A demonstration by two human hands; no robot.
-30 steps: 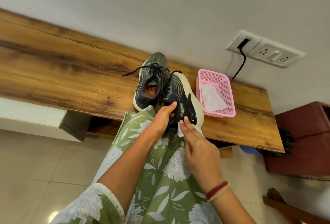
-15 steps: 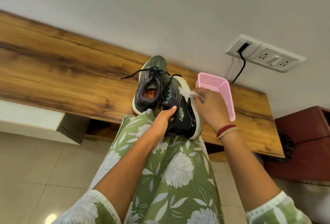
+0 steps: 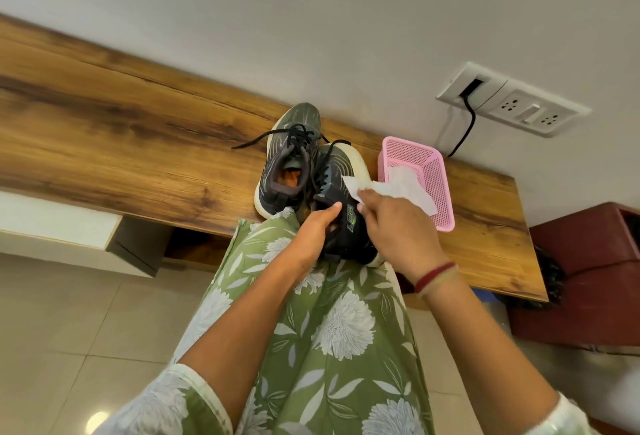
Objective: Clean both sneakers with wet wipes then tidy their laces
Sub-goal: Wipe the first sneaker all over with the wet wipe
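Nearest, on the green floral lap [image 3: 329, 313], the left hand [image 3: 317, 226] curls round the heel of a dark sneaker [image 3: 334, 171] tipped on its side, its toe over the wooden bench [image 3: 138, 143]. The right hand [image 3: 398, 226] pinches a white wipe [image 3: 391, 190] against that shoe. Beyond, the second sneaker [image 3: 294, 123] stands upright on the bench, laces loose, near a pink basket [image 3: 441, 192].

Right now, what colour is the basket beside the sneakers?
The basket is pink mesh; the head view shows it.
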